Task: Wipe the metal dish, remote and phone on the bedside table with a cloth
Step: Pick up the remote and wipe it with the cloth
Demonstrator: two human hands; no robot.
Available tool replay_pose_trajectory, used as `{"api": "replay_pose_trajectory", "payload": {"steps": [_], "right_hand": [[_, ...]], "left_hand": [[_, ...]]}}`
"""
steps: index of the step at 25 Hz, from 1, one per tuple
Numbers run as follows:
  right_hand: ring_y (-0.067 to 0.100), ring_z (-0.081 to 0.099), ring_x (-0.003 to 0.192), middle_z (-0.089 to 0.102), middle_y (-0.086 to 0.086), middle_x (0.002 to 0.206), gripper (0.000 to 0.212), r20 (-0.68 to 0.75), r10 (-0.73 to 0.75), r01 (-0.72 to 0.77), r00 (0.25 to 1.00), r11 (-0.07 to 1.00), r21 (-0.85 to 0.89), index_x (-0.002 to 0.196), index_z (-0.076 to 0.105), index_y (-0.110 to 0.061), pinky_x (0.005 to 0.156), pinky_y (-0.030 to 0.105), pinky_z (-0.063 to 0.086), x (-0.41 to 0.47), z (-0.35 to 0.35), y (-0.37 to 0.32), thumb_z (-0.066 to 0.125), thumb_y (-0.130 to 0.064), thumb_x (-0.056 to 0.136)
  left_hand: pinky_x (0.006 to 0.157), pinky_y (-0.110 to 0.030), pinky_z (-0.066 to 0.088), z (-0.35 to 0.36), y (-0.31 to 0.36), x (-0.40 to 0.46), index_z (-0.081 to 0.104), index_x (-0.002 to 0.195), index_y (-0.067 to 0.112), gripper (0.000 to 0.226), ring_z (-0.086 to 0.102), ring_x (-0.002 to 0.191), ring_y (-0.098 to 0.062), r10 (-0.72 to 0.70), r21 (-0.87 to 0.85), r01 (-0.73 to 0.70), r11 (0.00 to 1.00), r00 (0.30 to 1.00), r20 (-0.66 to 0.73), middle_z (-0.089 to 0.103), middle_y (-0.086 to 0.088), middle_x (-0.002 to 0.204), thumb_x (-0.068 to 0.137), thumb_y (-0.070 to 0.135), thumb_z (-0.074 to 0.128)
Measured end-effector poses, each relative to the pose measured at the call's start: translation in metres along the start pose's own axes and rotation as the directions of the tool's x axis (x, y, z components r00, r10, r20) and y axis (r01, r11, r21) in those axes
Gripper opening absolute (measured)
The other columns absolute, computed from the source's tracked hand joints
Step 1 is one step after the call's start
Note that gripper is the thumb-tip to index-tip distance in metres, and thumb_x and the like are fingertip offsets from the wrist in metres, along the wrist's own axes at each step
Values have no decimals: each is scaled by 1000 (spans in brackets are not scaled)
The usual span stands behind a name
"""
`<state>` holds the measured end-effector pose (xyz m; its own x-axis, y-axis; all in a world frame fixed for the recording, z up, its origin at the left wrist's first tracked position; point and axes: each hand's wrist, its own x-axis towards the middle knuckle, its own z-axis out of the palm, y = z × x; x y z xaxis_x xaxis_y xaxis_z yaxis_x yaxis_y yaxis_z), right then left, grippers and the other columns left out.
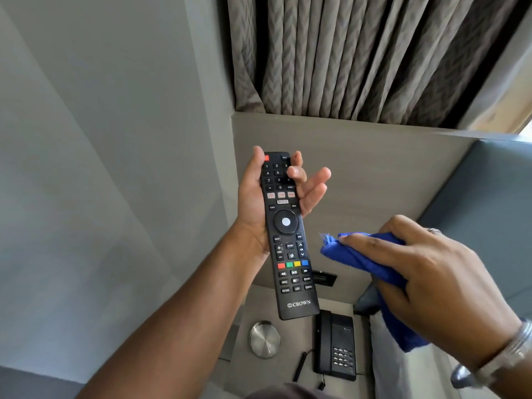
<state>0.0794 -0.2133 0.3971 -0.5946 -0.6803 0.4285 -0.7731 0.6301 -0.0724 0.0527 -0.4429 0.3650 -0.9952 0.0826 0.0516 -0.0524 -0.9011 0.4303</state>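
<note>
My left hand holds a long black remote by its upper end, buttons facing me, lifted well above the bedside table. My right hand grips a bunched blue cloth just to the right of the remote's lower half, a small gap apart from it. Below, on the table, a round metal dish lies at the left and a black corded phone lies at the right.
A grey wall stands at the left. Behind the table rises a beige headboard panel with a small socket plate. Patterned curtains hang above. A blue padded headboard and white bedding are at the right.
</note>
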Motion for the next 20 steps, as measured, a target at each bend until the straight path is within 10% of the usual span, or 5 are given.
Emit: {"api": "replay_pose_trajectory", "payload": {"steps": [20], "right_hand": [[28,47,54,51,-1,77,32,45,54,-52,998,998,-46,102,65,-40,39,34,45,-15,33,-70,61,-25,74]], "left_hand": [[79,-38,60,2,5,-6,61,98,12,61,70,97,-30,53,83,-52,995,998,-14,63,3,65,92,69,39]]}}
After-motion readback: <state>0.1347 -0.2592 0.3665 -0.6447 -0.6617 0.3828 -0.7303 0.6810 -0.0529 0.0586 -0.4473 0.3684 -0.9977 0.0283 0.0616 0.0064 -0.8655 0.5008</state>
